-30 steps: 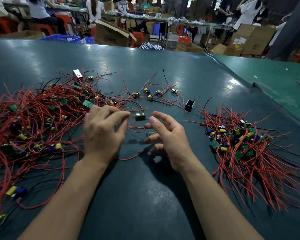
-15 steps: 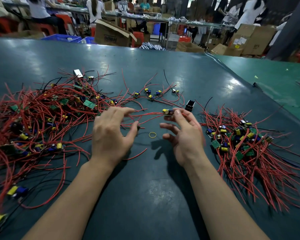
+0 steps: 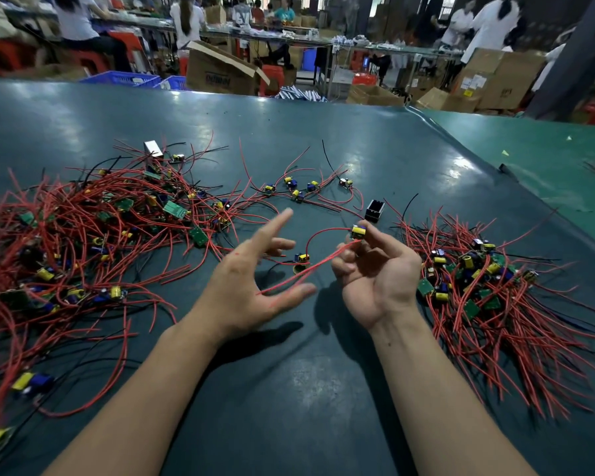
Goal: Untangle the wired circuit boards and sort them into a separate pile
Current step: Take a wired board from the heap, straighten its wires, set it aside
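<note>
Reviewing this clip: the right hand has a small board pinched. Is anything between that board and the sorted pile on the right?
Nothing visible blocks it. The right hand pinches the board above bare table, and the sorted pile lies just to its right. Its red wires trail left across the open left hand, and a black holder sits behind.

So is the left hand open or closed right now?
Open: the left hand has fingers spread straight, gripping nothing; thin red wires cross it.
</note>
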Tool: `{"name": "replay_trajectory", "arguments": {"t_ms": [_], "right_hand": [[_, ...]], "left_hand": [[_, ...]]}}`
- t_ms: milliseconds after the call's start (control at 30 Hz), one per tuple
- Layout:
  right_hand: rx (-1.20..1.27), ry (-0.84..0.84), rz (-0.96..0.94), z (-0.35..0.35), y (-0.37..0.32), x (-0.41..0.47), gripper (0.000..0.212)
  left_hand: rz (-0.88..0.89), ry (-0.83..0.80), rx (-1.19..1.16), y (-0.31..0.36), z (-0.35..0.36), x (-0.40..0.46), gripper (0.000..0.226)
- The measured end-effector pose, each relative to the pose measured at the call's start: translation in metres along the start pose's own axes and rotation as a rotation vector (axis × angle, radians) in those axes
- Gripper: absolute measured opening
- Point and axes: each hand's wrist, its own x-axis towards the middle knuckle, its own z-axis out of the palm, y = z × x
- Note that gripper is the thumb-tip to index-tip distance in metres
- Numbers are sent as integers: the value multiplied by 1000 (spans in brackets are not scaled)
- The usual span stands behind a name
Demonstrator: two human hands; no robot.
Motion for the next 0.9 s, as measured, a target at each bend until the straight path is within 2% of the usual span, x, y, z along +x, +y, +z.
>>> {"name": "replay_trajectory", "arguments": {"t_ms": [67,133,200,267,333,467,600,667,733,800,833,900], "right_hand": [[43,-115,90,1,0,-4,9],[45,-237,161,1,-1,-8,11],[20,-303,192,3,-1,-11,11],[3,-325,201,4,0,-13,9],[2,-324,203,5,1,-12,9],[12,-204,127,2,-3,-6,10],[12,-35,39,-1,-5,0,15],[-61,17,-6,0,-3,0,16],[-129,44,-71,1,0,-1,13],[-171,57,-128,2,1,-2,10],[-184,58,-140,2,1,-2,8],[-211,36,-141,3,1,-4,8]], "left_hand": [[-7,-86,30,1,4,-1,100],[-28,-77,-4,1,5,0,90],[15,-52,-31,0,6,1,62],[108,-16,12,1,7,2,24],[115,46,2,1,9,2,9],[-120,304,-128,1,7,5,6],[-352,783,-80,-15,-12,11,6],[-453,904,-140,-22,-24,12,39],[-492,883,-11,-22,-26,9,74],[-372,812,172,-12,-18,5,85],[-263,759,213,-5,-13,4,80],[-56,610,236,3,-3,3,51]]}}
